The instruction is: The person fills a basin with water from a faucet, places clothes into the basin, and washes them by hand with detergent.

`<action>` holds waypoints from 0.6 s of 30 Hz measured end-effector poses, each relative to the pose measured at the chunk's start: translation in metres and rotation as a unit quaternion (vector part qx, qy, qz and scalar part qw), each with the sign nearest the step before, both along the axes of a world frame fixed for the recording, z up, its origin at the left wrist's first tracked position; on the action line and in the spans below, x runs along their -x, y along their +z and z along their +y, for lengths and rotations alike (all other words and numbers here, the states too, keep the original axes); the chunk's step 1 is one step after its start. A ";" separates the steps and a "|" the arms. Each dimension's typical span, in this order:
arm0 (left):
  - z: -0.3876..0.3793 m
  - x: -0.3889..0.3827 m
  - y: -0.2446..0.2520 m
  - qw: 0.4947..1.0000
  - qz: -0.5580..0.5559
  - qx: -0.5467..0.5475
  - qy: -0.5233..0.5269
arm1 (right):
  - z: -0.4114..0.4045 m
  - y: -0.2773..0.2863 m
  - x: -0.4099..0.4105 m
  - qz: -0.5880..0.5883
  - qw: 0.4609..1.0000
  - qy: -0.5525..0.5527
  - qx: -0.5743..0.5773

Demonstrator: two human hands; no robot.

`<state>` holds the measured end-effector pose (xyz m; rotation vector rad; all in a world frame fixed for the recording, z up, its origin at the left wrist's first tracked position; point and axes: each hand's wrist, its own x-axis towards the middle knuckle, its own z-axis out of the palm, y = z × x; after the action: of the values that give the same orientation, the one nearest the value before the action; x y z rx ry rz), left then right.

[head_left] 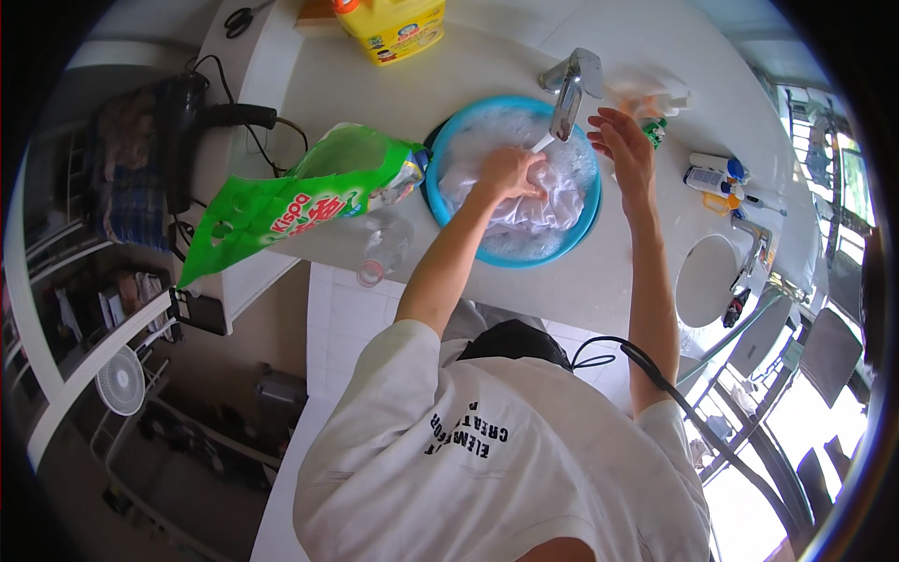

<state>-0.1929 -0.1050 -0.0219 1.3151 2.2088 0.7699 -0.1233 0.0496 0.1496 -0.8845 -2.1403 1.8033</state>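
A turquoise plastic basin (539, 263) stands under the chrome faucet (574, 84), filled with foamy water. In it lies a bunched white cloth (523, 212), partly under the suds. My left hand (511, 173) grips the cloth from above, its fingers curled into the folds. Below the spout a short white streak looks like running water, falling close to my left thumb. My right hand (625, 147) is raised over the basin's right rim, beside the faucet, with fingers apart and nothing held.
Left of the basin lies a green Kispa detergent pouch (309, 204), with a clear plastic bottle (383, 249) near the counter edge. A yellow jug (397, 31) stands behind. A hair dryer (232, 116) hangs at left. Toiletries (713, 179) and a small washbasin (706, 281) are at right.
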 end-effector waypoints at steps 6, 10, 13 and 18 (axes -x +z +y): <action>0.004 -0.011 0.005 0.992 0.046 0.074 0.091 | -0.009 -0.002 0.003 -0.017 1.000 0.019 -0.001; -0.006 0.001 -0.003 0.997 -0.051 0.037 0.043 | -0.005 -0.008 0.000 -0.017 1.000 0.017 -0.015; -0.027 0.003 -0.014 0.991 -0.018 -0.127 0.039 | -0.005 -0.007 0.012 0.005 0.973 0.048 -0.226; -0.035 -0.001 0.018 0.979 0.019 -0.142 0.144 | -0.004 -0.010 0.024 0.049 0.870 0.069 -0.486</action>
<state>-0.1917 -0.1403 -0.0036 1.1521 2.4196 1.2157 -0.1468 0.0459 0.1398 -0.3597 -2.5971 0.5526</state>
